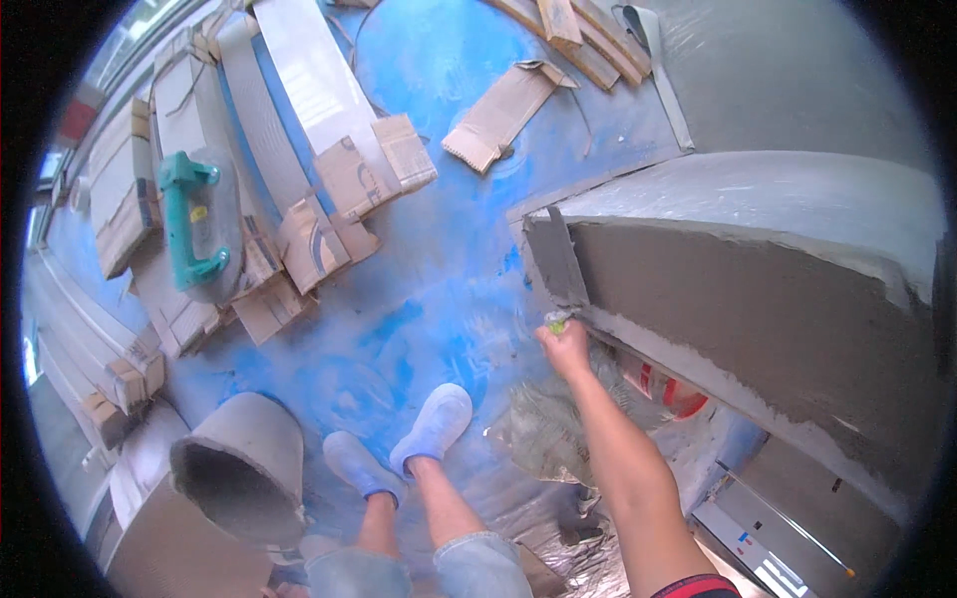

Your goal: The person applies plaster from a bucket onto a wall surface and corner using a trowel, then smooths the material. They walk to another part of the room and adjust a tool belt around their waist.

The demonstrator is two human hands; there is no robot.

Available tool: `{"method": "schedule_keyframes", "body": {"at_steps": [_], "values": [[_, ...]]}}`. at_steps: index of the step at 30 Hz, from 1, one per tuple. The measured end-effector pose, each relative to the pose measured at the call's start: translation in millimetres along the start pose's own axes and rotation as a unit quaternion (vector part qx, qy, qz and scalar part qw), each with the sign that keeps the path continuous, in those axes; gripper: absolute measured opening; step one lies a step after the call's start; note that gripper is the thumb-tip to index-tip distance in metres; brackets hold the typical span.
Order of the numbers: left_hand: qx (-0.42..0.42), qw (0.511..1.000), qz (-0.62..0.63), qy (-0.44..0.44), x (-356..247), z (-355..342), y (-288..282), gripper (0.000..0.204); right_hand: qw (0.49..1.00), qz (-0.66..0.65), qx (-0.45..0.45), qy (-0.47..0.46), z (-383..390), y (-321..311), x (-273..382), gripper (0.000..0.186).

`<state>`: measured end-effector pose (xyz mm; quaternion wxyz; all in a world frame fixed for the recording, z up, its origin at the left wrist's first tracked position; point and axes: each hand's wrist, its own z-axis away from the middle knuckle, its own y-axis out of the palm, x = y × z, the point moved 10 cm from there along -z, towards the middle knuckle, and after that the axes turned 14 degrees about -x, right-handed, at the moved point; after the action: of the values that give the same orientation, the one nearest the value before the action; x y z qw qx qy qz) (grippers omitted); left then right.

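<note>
My right hand (565,349) is closed round the green and pale handle of a wide putty knife. The grey blade of the putty knife (558,261) lies against the left end of a low wall (738,309) coated with wet-looking grey plaster. A paler, rougher strip runs along the lower edge of that coat. Of my left hand (287,591) only a sliver shows at the bottom edge, left of my knee; its fingers and anything in them are hidden. Nearest to it is a plaster-caked grey bucket (284,439), its dark mouth tilted toward me.
A trowel with a teal handle (181,224) rests on long boards with cardboard-wrapped ends (289,100) at the left. Flattened cardboard (503,115) and wooden strips (588,50) lie farther off. Crumpled plastic (543,429) and a red-striped roll (678,394) sit below the wall.
</note>
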<state>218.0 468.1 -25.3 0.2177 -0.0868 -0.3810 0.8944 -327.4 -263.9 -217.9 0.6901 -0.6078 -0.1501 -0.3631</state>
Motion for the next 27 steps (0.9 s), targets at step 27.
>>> {"method": "schedule_keyframes", "body": {"at_steps": [27], "values": [[0.245,0.964,-0.01,0.099,-60,133,-25,0.072,0.999,0.028,-0.032,-0.018,97,-318,278,0.031]]}}
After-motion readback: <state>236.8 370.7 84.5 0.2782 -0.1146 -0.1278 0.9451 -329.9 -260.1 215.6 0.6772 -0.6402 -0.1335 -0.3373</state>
